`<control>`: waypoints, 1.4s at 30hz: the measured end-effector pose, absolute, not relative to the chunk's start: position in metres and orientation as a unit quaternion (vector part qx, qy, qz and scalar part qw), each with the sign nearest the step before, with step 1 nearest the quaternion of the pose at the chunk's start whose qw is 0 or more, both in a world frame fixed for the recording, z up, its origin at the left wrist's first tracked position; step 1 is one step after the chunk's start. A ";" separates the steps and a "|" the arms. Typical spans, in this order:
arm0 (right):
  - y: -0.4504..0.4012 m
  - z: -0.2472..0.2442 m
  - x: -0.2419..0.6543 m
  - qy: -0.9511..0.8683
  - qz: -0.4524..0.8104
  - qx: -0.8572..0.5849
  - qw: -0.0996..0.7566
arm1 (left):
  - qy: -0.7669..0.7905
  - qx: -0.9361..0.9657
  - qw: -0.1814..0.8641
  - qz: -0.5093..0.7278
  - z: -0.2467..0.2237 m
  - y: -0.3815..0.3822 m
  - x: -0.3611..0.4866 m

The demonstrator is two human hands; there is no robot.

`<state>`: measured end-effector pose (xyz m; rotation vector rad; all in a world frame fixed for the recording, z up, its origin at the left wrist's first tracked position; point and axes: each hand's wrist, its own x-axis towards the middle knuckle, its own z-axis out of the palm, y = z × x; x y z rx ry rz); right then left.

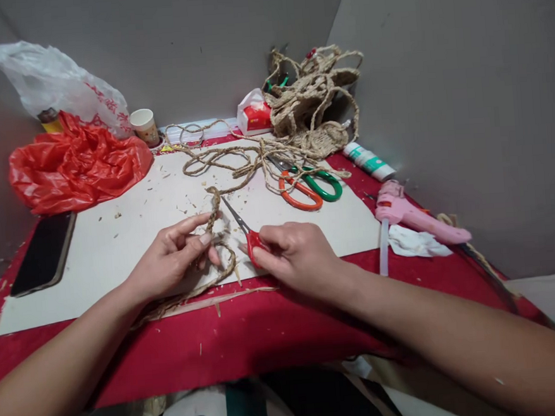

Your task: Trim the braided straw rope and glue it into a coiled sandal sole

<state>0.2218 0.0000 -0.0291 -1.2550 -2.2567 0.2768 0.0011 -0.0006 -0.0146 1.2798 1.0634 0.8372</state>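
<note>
My left hand pinches a braided straw cord between thumb and fingers, and its short end stands up above the fingertips. The rest of that cord curls below the hand and trails toward the table's front edge. My right hand is closed round the red handles of small scissors. Their blades point up and to the left, with the tip just right of the cord's upper end. Whether the tip touches the cord is hard to tell. Both hands are over a white board on the red-covered table.
Behind lie loose cord, orange-handled scissors, green-handled scissors and a woven heap. At right is a pink glue gun; at left, a phone, red bag and paper cup.
</note>
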 end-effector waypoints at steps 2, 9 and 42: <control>-0.003 -0.030 0.221 -0.819 0.157 -0.447 0.322 | 0.459 0.531 0.613 0.363 -0.015 0.001 0.001; -0.009 -0.026 0.220 -0.805 0.222 -0.423 0.352 | 0.461 0.497 0.639 0.363 -0.018 0.006 0.000; 0.019 -0.047 0.216 -0.856 0.119 -0.387 0.323 | 0.397 0.422 0.708 0.403 -0.025 0.018 -0.020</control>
